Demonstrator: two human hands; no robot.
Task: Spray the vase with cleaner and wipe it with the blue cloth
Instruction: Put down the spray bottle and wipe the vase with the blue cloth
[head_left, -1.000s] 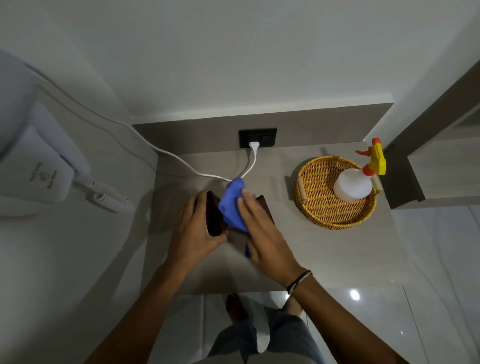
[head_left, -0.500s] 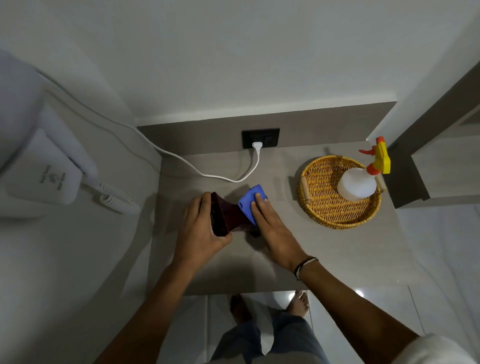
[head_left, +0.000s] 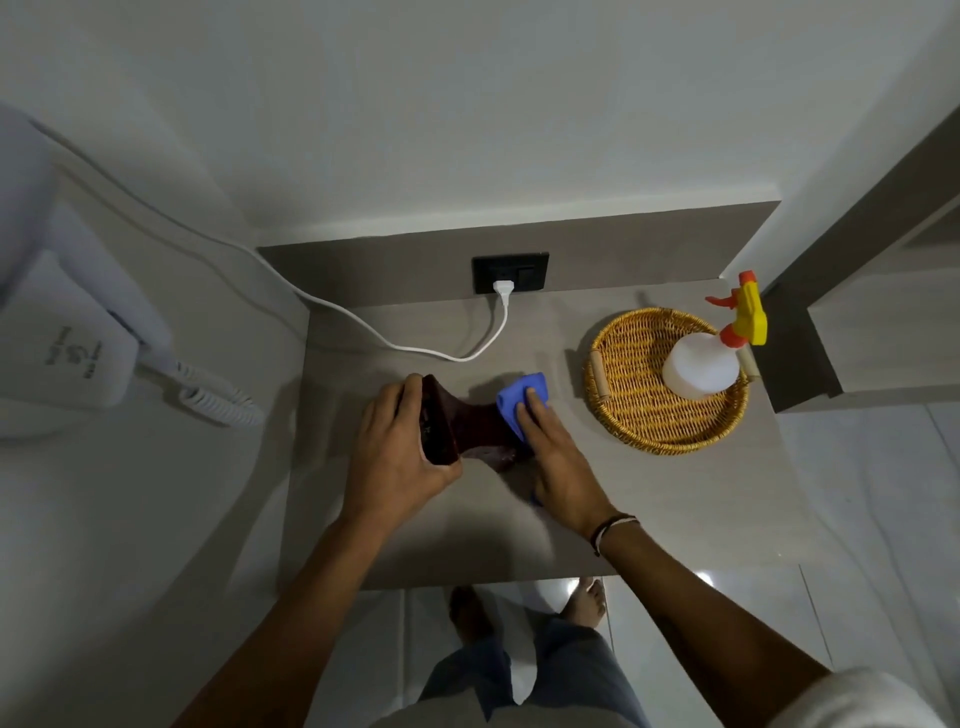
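Note:
A dark red vase (head_left: 470, 428) lies tipped on its side on the grey shelf (head_left: 649, 499), its mouth facing left. My left hand (head_left: 400, 462) grips the vase at its rim. My right hand (head_left: 558, 457) presses the blue cloth (head_left: 519, 397) onto the right end of the vase, and most of the cloth is under my fingers. The white spray bottle (head_left: 701, 364) with its yellow and orange trigger stands in the wicker basket (head_left: 623, 415) to the right, away from both hands.
A white cord (head_left: 415, 349) runs from the black wall socket (head_left: 510, 273) across the back of the shelf to a wall-mounted white hair dryer (head_left: 67, 348) at left. A wall and ledge rise at right. My feet and the tiled floor show below the shelf edge.
My right hand has slid the blue cloth from the middle of the vase toward its right end. The left hand kept its hold on the rim. The view shifted slightly.

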